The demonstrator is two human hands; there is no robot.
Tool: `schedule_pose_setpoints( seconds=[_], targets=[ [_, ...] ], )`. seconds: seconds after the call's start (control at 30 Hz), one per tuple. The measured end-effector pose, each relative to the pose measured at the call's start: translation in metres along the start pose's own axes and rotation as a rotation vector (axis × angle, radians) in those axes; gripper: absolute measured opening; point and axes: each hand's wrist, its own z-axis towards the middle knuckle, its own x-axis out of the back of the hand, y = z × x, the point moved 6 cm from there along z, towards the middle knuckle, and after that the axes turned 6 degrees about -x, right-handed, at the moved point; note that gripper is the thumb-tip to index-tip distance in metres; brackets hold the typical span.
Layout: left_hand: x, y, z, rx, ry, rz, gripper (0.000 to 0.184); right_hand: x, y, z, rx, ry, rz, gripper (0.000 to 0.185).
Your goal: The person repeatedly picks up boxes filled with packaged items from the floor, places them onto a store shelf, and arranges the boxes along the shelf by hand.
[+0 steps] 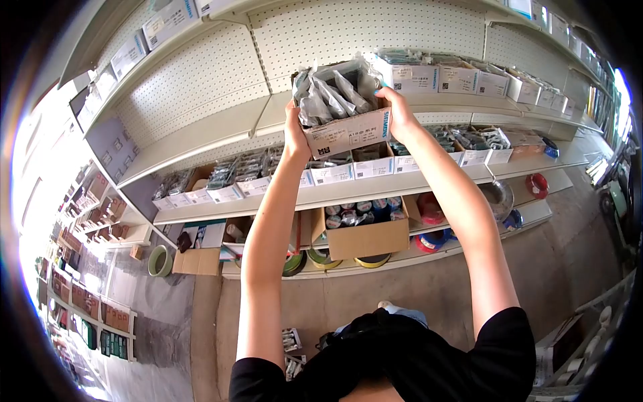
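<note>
Between my two hands is a white cardboard box with a printed label on its front, filled with several grey plastic-wrapped packets. My left hand grips its left side, and my right hand grips its right side with the fingers partly hidden behind it. The box is held up in front of the upper shelf, left of a row of similar white boxes. Whether its underside touches the shelf edge I cannot tell.
Below runs a lower shelf lined with white boxes of packets. Under it stand an open brown carton of round items and coloured wire coils. A green bucket is on the floor at left. Small boxes lie near my feet.
</note>
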Motion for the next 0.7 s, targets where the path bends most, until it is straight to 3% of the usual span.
schedule_pose_setpoints(
  seconds=[0.13, 0.17, 0.23, 0.37, 0.43, 0.53, 0.7],
  targets=[
    [-0.009, -0.025, 0.032, 0.038, -0.021, 0.054, 0.054, 0.016, -0.010, 0.026, -0.031, -0.040, 0.012, 0.047],
    [-0.012, -0.031, 0.037, 0.067, -0.012, 0.046, 0.054, 0.024, -0.011, 0.031, 0.019, 0.040, -0.015, 0.051],
    [-0.011, -0.046, 0.051, 0.123, 0.005, 0.029, 0.056, 0.036, -0.008, 0.060, 0.006, -0.044, -0.061, 0.050],
    [-0.003, -0.075, 0.073, 0.161, -0.013, -0.030, 0.047, 0.064, 0.004, 0.093, 0.081, 0.081, -0.182, 0.028],
    [-0.012, -0.072, 0.074, 0.156, 0.033, 0.022, 0.051, 0.070, 0.006, 0.099, 0.081, 0.076, -0.044, 0.018],
    [-0.024, -0.063, 0.074, 0.182, 0.037, 0.088, 0.054, 0.068, -0.013, 0.094, 0.273, 0.346, -0.277, 0.029],
    [-0.024, -0.060, 0.086, 0.147, 0.099, 0.180, 0.052, 0.073, -0.019, 0.110, 0.344, 0.429, -0.370, 0.035]
  ],
)
